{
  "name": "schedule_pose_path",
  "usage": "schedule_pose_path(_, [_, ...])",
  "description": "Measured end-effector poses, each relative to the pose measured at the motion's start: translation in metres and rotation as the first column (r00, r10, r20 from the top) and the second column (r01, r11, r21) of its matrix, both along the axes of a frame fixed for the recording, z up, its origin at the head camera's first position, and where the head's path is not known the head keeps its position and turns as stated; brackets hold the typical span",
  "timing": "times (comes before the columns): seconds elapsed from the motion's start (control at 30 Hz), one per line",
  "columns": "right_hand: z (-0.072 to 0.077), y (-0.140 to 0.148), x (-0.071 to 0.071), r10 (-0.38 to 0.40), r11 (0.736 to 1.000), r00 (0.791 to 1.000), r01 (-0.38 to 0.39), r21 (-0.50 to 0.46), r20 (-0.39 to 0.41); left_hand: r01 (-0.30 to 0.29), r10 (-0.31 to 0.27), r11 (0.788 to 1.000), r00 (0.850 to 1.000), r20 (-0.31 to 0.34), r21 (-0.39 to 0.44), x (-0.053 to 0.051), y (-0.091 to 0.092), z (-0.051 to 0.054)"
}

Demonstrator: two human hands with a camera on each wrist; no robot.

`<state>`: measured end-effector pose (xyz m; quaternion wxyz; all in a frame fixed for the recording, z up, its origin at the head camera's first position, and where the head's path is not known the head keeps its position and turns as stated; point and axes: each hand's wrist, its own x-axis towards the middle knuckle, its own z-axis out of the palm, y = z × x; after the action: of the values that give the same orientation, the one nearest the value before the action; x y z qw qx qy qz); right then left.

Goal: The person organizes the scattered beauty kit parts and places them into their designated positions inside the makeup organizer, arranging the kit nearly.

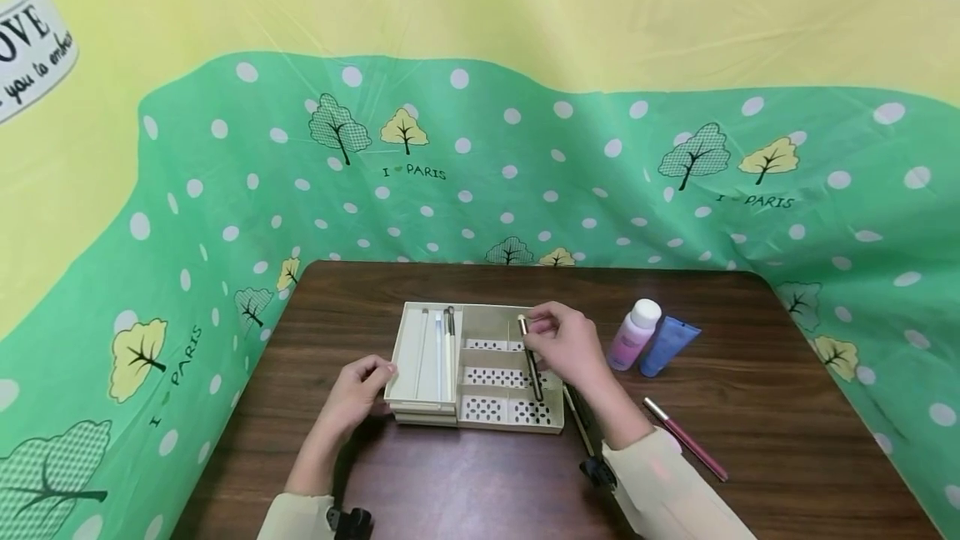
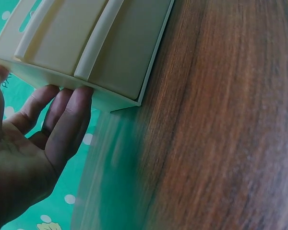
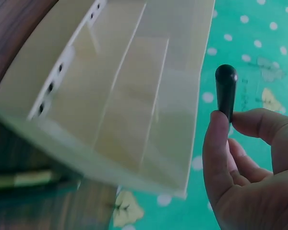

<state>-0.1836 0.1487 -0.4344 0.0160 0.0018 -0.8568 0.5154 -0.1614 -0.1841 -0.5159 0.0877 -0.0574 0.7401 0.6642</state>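
Observation:
A cream storage box [image 1: 510, 425] stands on the table, with a lidded or shallow left tray and open compartments with hole-patterned surfaces on the right. My left hand [image 1: 358, 390] holds the box's left side; in the left wrist view its bent fingertips [image 2: 81, 96] touch the side wall below two ridged fronts. My right hand [image 1: 566, 344] pinches a black makeup brush [image 1: 533, 369] between thumb and fingers, slanted over the right compartments. Its rounded dark handle end [image 3: 226, 79] points up in the right wrist view. Several slim brushes or sticks [image 1: 439, 357] lie in the left tray.
Right of the box stand a pink bottle with a white cap [image 1: 636, 336] and a blue tube [image 1: 667, 346]. A dark red pencil-like stick [image 1: 686, 440] lies nearer. Another slim stick [image 1: 577, 421] lies beside the box, partly under the right forearm. A patterned cloth [image 1: 465, 148] hangs behind the table.

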Motion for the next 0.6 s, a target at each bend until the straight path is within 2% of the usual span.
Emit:
schedule_pose_path(0.23, [0.005,-0.039,-0.003,0.048,0.996,0.998,-0.050,-0.072,-0.027,0.004,-0.004,1.000,1.000,0.005,0.011,0.000,0.000,0.001])
schedule_pose_path(0.4, [0.006,-0.061,-0.007,0.065,0.979,0.998,-0.067,-0.192,-0.017,-0.005,0.005,1.000,1.000,-0.002,0.013,0.000,-0.001,0.000])
schedule_pose_path(0.6, [0.004,-0.081,-0.010,0.071,0.965,0.997,-0.080,-0.251,-0.042,0.006,-0.006,1.000,1.000,0.001,0.013,0.000,0.000,0.000])
